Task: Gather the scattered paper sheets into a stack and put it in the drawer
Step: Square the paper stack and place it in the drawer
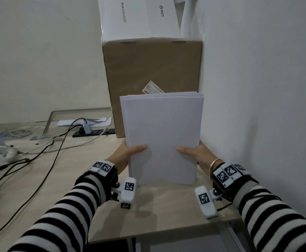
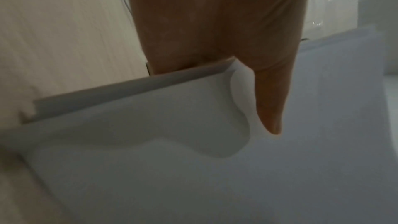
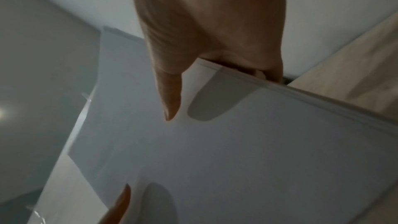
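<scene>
Beyond the grip stands a big cardboard box [image 1: 153, 84] on the surface [image 1: 61, 171]. Between both hands, the paper stack [image 1: 162, 139] is held upright, bottom edge at or just above the surface. Left hand [image 1: 128, 153] and right hand [image 1: 196, 153] pinch its sides, thumbs in front. Tapping that edge level, with an even squeeze, should square the sheets; no drawer is visible.

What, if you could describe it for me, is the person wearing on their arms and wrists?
Both arms wear black-and-white striped sleeves. Each wrist carries a black strap bearing white blocks printed with square black-and-white tag markers, behind the left hand and the right hand. A thin gold bangle circles the right wrist, and a thin dark cable trails from the right unit.
</scene>
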A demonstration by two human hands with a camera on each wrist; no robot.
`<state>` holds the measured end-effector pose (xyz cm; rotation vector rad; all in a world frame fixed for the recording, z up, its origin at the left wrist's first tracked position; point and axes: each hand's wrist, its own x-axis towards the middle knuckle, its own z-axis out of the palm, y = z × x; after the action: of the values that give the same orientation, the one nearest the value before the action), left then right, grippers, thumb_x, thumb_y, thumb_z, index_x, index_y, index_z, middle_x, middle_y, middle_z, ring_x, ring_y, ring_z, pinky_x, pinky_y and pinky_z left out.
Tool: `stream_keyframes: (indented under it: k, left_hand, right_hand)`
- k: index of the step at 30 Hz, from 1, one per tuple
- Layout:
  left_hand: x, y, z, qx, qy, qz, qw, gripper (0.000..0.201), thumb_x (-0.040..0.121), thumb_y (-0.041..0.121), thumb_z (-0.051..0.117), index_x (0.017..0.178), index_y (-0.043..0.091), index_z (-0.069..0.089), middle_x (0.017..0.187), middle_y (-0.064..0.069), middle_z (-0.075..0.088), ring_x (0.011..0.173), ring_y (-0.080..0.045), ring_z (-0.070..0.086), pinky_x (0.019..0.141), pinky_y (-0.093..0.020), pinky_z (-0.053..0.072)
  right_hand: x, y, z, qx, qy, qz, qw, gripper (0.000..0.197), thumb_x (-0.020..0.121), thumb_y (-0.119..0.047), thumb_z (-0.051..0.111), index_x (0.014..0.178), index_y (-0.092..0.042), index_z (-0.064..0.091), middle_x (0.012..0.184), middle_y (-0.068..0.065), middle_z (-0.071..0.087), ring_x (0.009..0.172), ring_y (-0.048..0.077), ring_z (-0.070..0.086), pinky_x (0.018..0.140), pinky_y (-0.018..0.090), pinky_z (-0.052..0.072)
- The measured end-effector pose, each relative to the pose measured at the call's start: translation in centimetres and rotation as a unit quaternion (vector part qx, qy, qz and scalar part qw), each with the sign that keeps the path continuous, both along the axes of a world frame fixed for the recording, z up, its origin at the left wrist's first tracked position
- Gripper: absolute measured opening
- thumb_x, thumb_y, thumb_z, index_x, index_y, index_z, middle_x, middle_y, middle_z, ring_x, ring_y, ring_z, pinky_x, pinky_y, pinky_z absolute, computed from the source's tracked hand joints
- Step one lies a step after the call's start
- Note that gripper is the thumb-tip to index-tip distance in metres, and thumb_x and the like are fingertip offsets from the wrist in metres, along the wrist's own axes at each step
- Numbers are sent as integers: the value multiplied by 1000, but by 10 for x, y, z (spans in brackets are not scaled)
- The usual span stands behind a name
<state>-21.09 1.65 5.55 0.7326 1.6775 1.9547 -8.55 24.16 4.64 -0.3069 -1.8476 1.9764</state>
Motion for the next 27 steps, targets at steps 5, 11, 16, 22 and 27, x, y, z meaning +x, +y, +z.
stream_keyframes:
  k: [5, 11, 16, 22, 27]
  left_hand:
    - [4, 17, -4, -36, -34, 91, 995, 59, 58, 19, 89, 112, 7, 66, 109, -13, 71, 98, -32, 69, 89, -45, 55]
    - [10, 21, 20, 12, 6, 96, 995, 45, 70, 13, 82, 112, 10, 66, 110, -11, 71, 99, -29, 68, 86, -42, 55]
    - [9, 6, 25, 19, 57, 25, 998, 60, 71, 14, 80, 127, 14, 57, 118, -6, 68, 106, -24, 66, 81, -36, 57]
    - [5, 15, 21, 15, 24, 53, 998, 64, 60, 24, 84, 119, 9, 64, 115, -10, 69, 107, -30, 65, 92, -44, 53]
    - [9, 16, 20, 1, 1, 47, 999, 51, 69, 16, 78, 117, 8, 64, 114, -13, 69, 105, -31, 66, 90, -43, 54]
  right_hand:
    - [-4, -4, -2, -6, -3, -26, 1000, 23, 70, -6, 79, 89, -14, 68, 97, 10, 72, 88, 26, 70, 78, 35, 57]
    - [1, -2, 22, -1, 26, -47, 999, 38, 77, -9, 75, 114, -5, 63, 104, 11, 71, 92, 25, 69, 80, 35, 57]
    - [3, 8, 23, 15, 21, -44, 999, 75, 66, -15, 84, 129, -16, 44, 115, 4, 65, 101, 20, 65, 85, 36, 56]
    - [-4, 5, 19, -23, 16, -40, 999, 69, 61, -15, 85, 122, -5, 56, 111, 13, 69, 102, 31, 66, 86, 41, 56]
    - [6, 4, 15, -1, -34, 6, 999, 41, 80, -3, 70, 120, -2, 59, 116, 16, 66, 88, 20, 67, 68, 23, 57]
